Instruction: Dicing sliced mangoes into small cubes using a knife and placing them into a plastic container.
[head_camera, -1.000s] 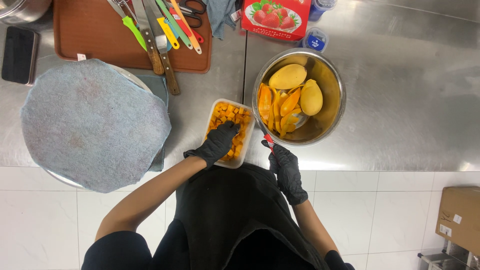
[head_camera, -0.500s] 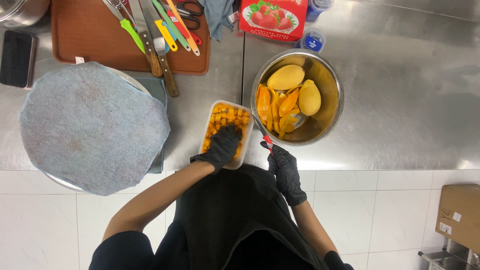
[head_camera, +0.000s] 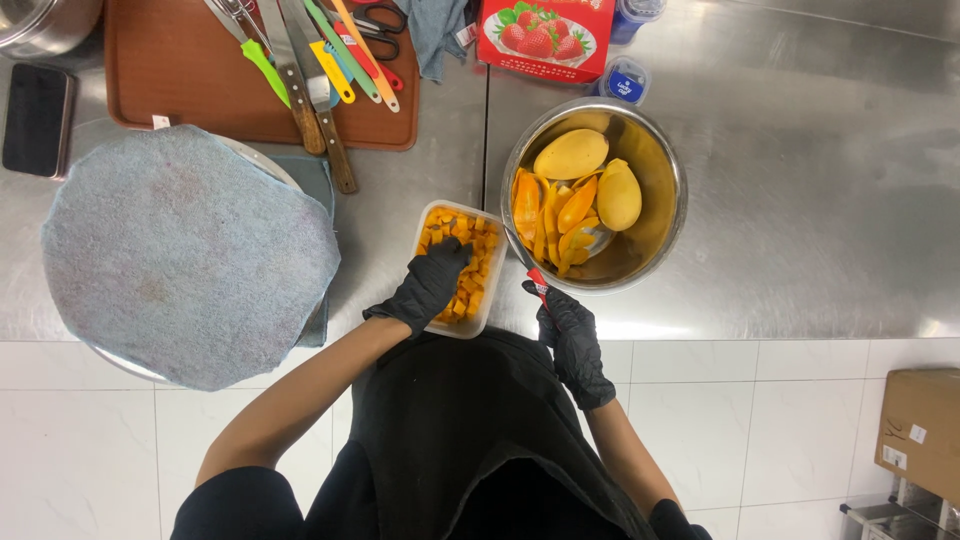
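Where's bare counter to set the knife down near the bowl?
Widest free patch: steel counter right of the metal bowl. A narrower strip lies between brown tray and plastic tub. Crowded: the tray's tools, and the left side under the blue cloth.

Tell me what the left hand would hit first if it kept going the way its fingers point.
The left hand already rests in the clear tub on the diced mango; going on, probably the tub's far wall.

Black gloves on both hands (head_camera: 432, 285), black apron, short sleeves
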